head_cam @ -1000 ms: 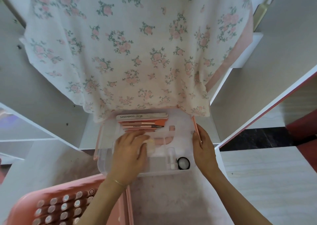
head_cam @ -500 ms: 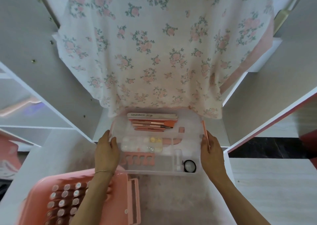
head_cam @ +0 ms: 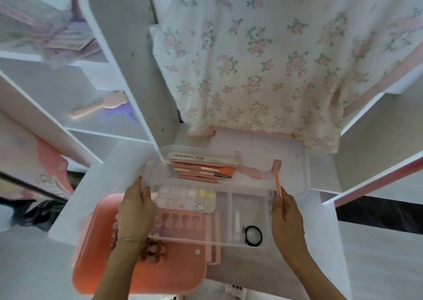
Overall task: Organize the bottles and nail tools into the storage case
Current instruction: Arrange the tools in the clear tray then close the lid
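Observation:
I hold a clear plastic tray (head_cam: 206, 240) by its two ends, my left hand (head_cam: 135, 210) gripping the left wall and my right hand (head_cam: 286, 219) the right wall. The right hand also pinches a thin pink stick (head_cam: 278, 185). In the tray lie a grey nail file (head_cam: 201, 159), pink nail tools (head_cam: 199, 171), a box of nail tips (head_cam: 185, 196), a pink toe separator (head_cam: 180, 222), a small clear bottle (head_cam: 237, 224) and a black ring (head_cam: 253, 235). The tray's left half hangs over the open pink storage case (head_cam: 142, 274), where blurred bottle caps (head_cam: 151, 251) show.
A clear lid with a pink handle (head_cam: 258, 174) lies on the white table (head_cam: 297, 265) behind the tray. A floral cloth (head_cam: 274, 59) hangs at the back. White shelves at left hold a pink brush (head_cam: 100, 105). Another white panel (head_cam: 377, 174) stands at right.
My left hand left the tray's inside and took its left wall. Both hands then carried the tray toward me and left, partly over the pink case.

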`<action>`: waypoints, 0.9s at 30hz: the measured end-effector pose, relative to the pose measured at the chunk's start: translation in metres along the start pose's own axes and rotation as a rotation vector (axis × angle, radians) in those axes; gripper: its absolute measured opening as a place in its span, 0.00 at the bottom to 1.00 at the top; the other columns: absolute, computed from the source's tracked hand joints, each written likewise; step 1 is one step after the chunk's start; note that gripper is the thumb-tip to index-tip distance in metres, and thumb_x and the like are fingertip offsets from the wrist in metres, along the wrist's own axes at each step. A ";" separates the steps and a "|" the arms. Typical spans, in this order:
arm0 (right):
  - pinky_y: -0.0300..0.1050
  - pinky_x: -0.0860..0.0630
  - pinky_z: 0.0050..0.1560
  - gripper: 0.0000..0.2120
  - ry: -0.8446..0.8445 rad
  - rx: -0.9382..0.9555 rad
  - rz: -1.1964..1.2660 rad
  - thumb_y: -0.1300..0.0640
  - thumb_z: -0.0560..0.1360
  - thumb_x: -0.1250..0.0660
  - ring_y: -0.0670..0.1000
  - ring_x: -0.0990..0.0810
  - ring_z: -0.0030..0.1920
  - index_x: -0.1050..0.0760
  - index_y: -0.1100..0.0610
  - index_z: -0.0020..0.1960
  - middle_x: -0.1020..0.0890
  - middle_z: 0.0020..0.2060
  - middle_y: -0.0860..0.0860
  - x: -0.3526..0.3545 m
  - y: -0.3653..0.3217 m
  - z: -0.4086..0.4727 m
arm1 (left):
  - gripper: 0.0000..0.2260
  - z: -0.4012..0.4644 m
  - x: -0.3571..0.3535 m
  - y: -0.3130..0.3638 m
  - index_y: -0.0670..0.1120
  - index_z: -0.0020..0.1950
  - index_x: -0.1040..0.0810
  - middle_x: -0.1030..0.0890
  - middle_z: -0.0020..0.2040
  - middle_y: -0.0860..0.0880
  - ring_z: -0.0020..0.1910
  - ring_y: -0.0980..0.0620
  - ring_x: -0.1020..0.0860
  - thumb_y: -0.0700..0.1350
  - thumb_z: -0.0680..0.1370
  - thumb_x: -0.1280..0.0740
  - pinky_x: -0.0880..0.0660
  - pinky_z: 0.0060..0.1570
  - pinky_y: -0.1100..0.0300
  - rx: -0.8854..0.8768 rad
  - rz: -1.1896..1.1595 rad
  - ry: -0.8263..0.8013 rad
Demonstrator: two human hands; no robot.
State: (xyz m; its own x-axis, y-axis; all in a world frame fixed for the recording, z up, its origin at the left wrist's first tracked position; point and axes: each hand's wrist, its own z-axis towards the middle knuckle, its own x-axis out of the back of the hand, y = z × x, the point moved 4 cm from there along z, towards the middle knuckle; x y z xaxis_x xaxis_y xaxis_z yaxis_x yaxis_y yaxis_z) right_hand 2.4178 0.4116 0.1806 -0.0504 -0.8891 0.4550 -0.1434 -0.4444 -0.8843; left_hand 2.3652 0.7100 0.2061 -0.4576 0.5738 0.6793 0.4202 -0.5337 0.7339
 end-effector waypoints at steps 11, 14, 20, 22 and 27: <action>0.30 0.34 0.38 0.10 0.047 -0.007 -0.028 0.56 0.80 0.49 0.42 0.27 0.41 0.30 0.53 0.54 0.25 0.44 0.51 -0.081 -0.034 -0.092 | 0.11 -0.009 0.083 -0.096 0.38 0.58 0.28 0.23 0.51 0.39 0.51 0.39 0.26 0.40 0.80 0.45 0.33 0.46 0.54 0.019 -0.003 -0.026; 0.36 0.33 0.44 0.14 0.053 -0.019 -0.015 0.55 0.80 0.49 0.48 0.25 0.46 0.29 0.56 0.60 0.24 0.48 0.50 -0.102 -0.039 -0.110 | 0.14 -0.009 0.099 -0.119 0.35 0.62 0.31 0.24 0.55 0.36 0.55 0.37 0.27 0.42 0.80 0.47 0.30 0.54 0.45 0.051 0.025 -0.064; 0.36 0.31 0.45 0.16 0.020 -0.032 -0.049 0.52 0.80 0.49 0.47 0.25 0.46 0.30 0.57 0.63 0.23 0.48 0.50 -0.124 -0.043 -0.124 | 0.15 -0.014 0.115 -0.140 0.35 0.62 0.31 0.25 0.54 0.36 0.52 0.37 0.26 0.43 0.81 0.48 0.29 0.53 0.42 0.088 0.012 -0.064; 0.41 0.31 0.51 0.17 0.027 -0.030 -0.056 0.52 0.80 0.49 0.52 0.25 0.52 0.31 0.58 0.64 0.23 0.52 0.53 -0.125 -0.042 -0.124 | 0.15 -0.016 0.114 -0.142 0.36 0.62 0.31 0.25 0.53 0.36 0.52 0.38 0.26 0.42 0.81 0.48 0.28 0.53 0.42 0.092 0.005 -0.061; 0.41 0.33 0.49 0.16 0.033 -0.018 -0.069 0.54 0.80 0.48 0.51 0.26 0.51 0.31 0.55 0.65 0.23 0.52 0.52 -0.121 -0.043 -0.119 | 0.16 -0.018 0.106 -0.141 0.36 0.65 0.32 0.25 0.56 0.37 0.56 0.38 0.28 0.42 0.81 0.48 0.30 0.58 0.41 0.115 -0.020 -0.058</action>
State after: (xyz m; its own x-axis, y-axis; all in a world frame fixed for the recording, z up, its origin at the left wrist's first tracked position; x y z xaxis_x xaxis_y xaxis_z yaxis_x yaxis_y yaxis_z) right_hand 2.3127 0.5510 0.1761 -0.0728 -0.8522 0.5182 -0.1652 -0.5021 -0.8489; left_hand 2.2433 0.8351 0.1751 -0.4222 0.6200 0.6613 0.5005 -0.4489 0.7403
